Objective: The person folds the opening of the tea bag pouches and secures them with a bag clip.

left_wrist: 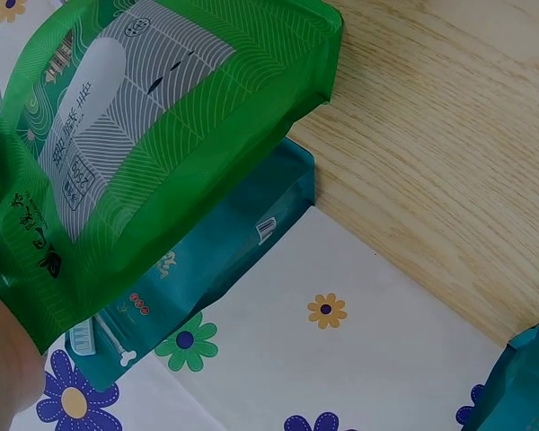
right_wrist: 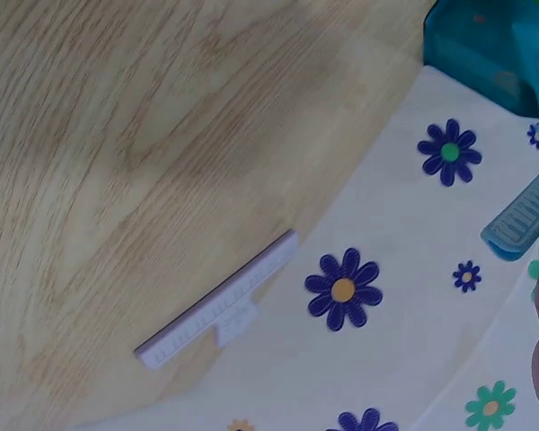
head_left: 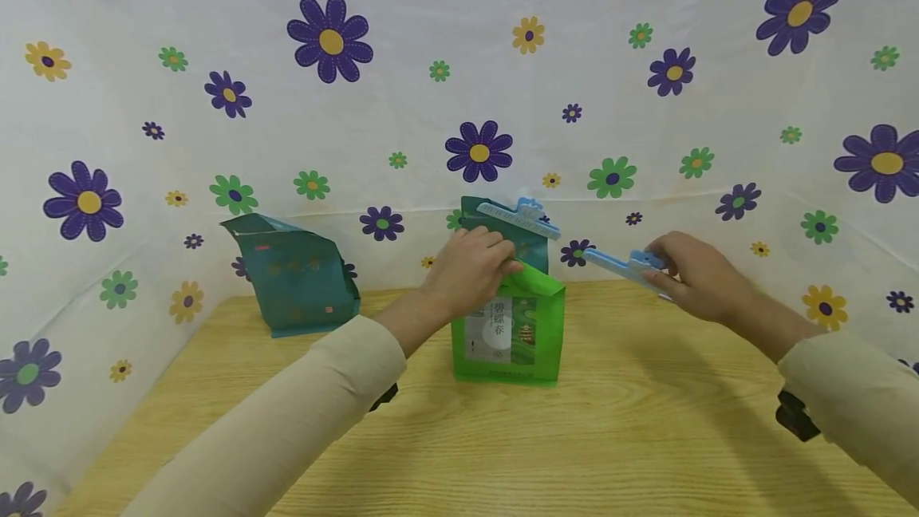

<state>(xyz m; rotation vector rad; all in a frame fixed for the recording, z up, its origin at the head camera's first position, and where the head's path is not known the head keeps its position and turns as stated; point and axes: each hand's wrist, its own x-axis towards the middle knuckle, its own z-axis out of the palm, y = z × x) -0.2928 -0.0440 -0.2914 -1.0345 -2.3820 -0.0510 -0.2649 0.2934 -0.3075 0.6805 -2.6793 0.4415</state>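
Note:
In the head view my left hand (head_left: 470,266) grips the folded top of a bright green tea bag (head_left: 547,333), which stands upright on the table. The left wrist view has the green bag (left_wrist: 180,135) from its printed side, my left hand (left_wrist: 7,359) at its top. Off to the right, my right hand (head_left: 700,278) pinches a light blue bag clip (head_left: 619,266) by its handle, held apart from the bag. Behind the green bag is a teal bag (head_left: 534,252) with another light blue clip (head_left: 518,219) across its top.
Another teal bag (head_left: 301,278) with a clipless top stands at the back left of the wooden table (head_left: 574,453). A pale purple clip (right_wrist: 217,303) lies near the table's back edge in the right wrist view. A flower-patterned white cloth (head_left: 402,118) hangs behind.

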